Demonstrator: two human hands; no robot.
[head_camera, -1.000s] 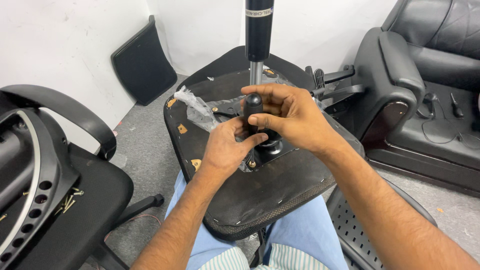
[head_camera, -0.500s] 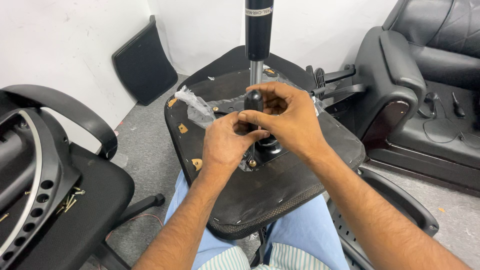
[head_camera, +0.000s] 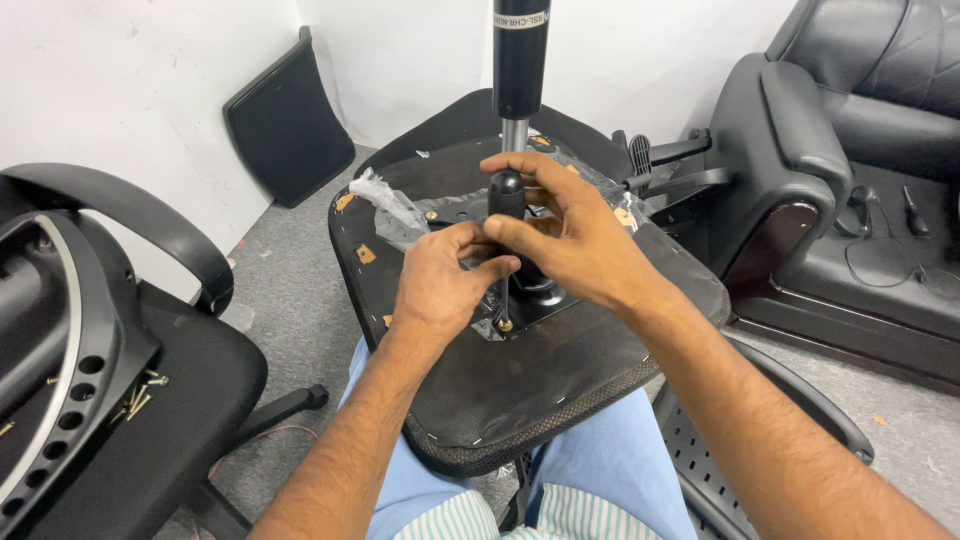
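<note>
Screwdriver with black rounded handle (head_camera: 507, 195) stands upright, tip down on a screw in the black metal seat mechanism plate (head_camera: 545, 295). That plate sits on the upturned black chair seat underside (head_camera: 520, 380), which rests across my lap. My right hand (head_camera: 575, 240) wraps the handle, fingers closed on it. My left hand (head_camera: 440, 285) pinches the thin shaft below, fingertips closed. Black gas-lift cylinder (head_camera: 521, 55) rises just behind. Crumpled clear plastic wrap (head_camera: 385, 205) lies left of the plate. Loose brass screws (head_camera: 135, 400) lie on the black mesh chair (head_camera: 150, 440) at far left.
</note>
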